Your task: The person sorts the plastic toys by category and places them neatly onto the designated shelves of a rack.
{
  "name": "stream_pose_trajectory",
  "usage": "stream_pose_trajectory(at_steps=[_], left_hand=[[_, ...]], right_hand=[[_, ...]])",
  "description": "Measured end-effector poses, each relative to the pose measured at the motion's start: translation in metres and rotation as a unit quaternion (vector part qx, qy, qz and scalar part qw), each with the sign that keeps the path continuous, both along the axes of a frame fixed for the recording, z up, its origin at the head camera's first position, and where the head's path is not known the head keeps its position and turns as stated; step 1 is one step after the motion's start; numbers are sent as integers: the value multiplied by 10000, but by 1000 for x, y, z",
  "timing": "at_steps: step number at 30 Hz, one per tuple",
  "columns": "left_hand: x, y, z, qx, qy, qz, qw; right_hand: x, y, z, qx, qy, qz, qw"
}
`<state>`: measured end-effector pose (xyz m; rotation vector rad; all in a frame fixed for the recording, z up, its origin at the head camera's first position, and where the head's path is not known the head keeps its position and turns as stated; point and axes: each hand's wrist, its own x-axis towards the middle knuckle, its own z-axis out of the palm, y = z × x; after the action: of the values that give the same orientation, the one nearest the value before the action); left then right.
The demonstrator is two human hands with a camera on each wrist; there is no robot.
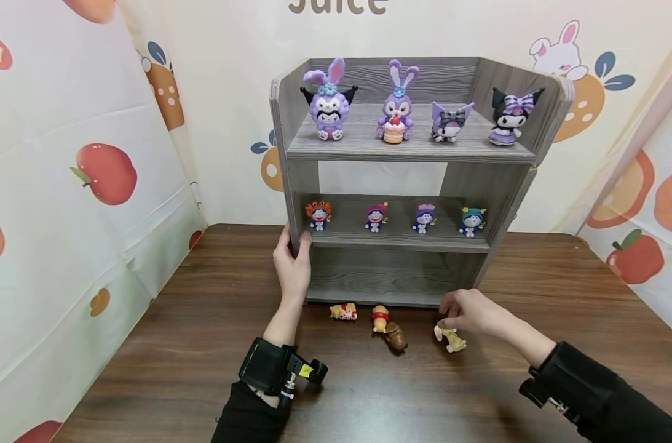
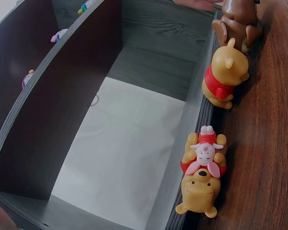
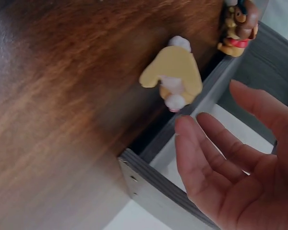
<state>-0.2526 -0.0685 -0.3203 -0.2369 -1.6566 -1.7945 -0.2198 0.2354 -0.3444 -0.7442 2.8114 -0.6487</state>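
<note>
My left hand grips the left side panel of a grey wood-grain display shelf, thumb in front. Only a sliver of that hand shows in the left wrist view. My right hand hovers by the shelf's lower right front, fingers spread with nothing between them in the right wrist view. Just past its fingertips lies a pale yellow long-eared figurine. Further left along the shelf's front edge lie a brown figurine, a Winnie the Pooh figurine, and a Pooh figurine holding a Piglet.
Purple rabbit figurines and black-eared figurines stand on the top shelf. Several small Doraemon figurines line the middle shelf. The brown wooden table extends in front, with fruit-print sheets around it.
</note>
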Motion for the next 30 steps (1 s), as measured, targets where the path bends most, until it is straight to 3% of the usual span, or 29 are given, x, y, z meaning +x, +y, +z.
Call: stream_pose_trajectory(at_steps=[7, 17, 30], left_hand=[[0, 0, 0, 21, 19, -6, 10000], [0, 0, 0, 55, -7, -34, 10000], [-1, 0, -1, 65, 77, -67, 9999]], right_hand=[[-5, 4, -8, 86, -856, -390, 9955], [-10, 7, -17, -487, -1830, -827, 9784], [-15, 10, -17, -776, -2138, -586, 9720]])
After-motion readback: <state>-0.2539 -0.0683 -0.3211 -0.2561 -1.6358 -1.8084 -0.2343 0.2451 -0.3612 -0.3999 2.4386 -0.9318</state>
